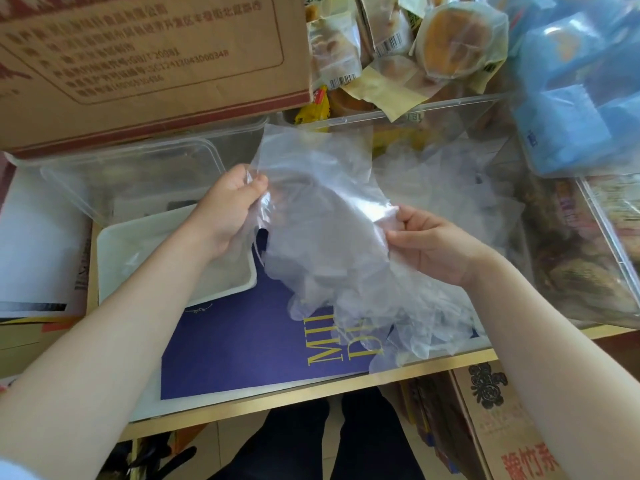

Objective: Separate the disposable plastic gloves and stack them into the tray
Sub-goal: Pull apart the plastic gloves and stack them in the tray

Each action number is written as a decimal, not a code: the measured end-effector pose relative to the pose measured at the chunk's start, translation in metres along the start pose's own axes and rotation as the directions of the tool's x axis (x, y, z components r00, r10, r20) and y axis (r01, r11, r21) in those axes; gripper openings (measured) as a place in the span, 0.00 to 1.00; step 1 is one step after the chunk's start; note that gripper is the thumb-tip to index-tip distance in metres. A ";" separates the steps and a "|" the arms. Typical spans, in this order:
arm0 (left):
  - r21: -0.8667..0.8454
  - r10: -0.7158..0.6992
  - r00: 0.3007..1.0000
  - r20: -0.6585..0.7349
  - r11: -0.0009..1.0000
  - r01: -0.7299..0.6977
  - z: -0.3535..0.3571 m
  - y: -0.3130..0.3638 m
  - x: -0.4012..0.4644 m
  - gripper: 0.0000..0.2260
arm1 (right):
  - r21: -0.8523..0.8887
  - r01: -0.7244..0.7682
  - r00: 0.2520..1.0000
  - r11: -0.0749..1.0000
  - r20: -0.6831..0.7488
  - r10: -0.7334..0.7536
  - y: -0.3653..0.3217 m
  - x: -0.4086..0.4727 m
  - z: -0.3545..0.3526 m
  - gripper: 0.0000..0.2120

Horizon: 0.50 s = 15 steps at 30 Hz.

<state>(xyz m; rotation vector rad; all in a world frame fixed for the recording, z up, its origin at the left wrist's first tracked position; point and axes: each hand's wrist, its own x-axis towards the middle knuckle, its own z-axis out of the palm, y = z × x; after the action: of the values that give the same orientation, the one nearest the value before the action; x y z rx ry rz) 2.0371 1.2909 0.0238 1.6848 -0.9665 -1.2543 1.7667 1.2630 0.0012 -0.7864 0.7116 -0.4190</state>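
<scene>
Left hand (230, 202) pinches the upper edge of the gloves (322, 216), fingers curled on the film; right hand (427, 242) grips the same bunch at its right edge; gloves held above a blue folder (242, 344), their finger ends drooping toward the table's front edge; white tray (114, 268) sits just left of the bunch, under the left wrist; clear tub (138, 168) behind the tray; cardboard box (145, 57) at the back.

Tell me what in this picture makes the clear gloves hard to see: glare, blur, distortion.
Head view: daylight glare streaks the held gloves near the right hand; the left hand pinches an edge that nearly vanishes against the clear plastic box. Wide-angle distortion bends the table edge and forearms; the cardboard box print is soft.
</scene>
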 end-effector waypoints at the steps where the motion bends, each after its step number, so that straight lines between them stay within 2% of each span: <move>1: 0.035 -0.015 0.999 0.033 0.999 0.014 -0.002 -0.001 -0.002 0.10 | -0.020 -0.020 0.999 1.000 0.028 0.021 0.001 0.000 -0.002 0.13; 3: 0.057 -0.022 0.985 0.172 0.998 0.013 -0.006 -0.004 -0.006 0.11 | -0.118 -0.100 0.992 0.988 0.068 0.109 0.001 0.001 -0.006 0.17; 5: 0.017 0.025 0.940 0.341 0.999 -0.033 -0.008 -0.006 -0.011 0.14 | -0.181 -0.150 0.980 0.972 0.105 0.171 0.000 0.003 -0.007 0.24; 7: -0.010 0.102 0.891 0.442 0.994 -0.109 -0.009 -0.003 -0.015 0.15 | -0.145 -0.159 0.981 0.976 0.085 0.173 -0.001 0.007 -0.005 0.34; 8: -0.012 0.132 0.877 0.462 0.990 -0.143 -0.009 -0.001 -0.017 0.16 | -0.112 -0.155 0.985 0.981 0.061 0.163 -0.002 0.009 -0.002 0.35; 11: 0.025 0.182 0.846 0.502 0.974 -0.224 -0.010 0.010 -0.022 0.18 | -0.082 -0.115 0.993 0.990 0.020 0.117 -0.004 0.013 0.007 0.30; 15: -0.027 0.196 0.823 0.534 0.976 -0.215 -0.015 0.017 -0.026 0.20 | -0.114 -0.045 0.996 0.992 -0.078 0.037 -0.005 0.015 0.022 0.24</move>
<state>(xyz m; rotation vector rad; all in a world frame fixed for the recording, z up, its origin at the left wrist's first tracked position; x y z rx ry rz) 2.0443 1.3103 0.0516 1.2209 -1.4646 -1.6005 1.7922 1.2618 0.0094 -0.8667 0.8270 -0.3744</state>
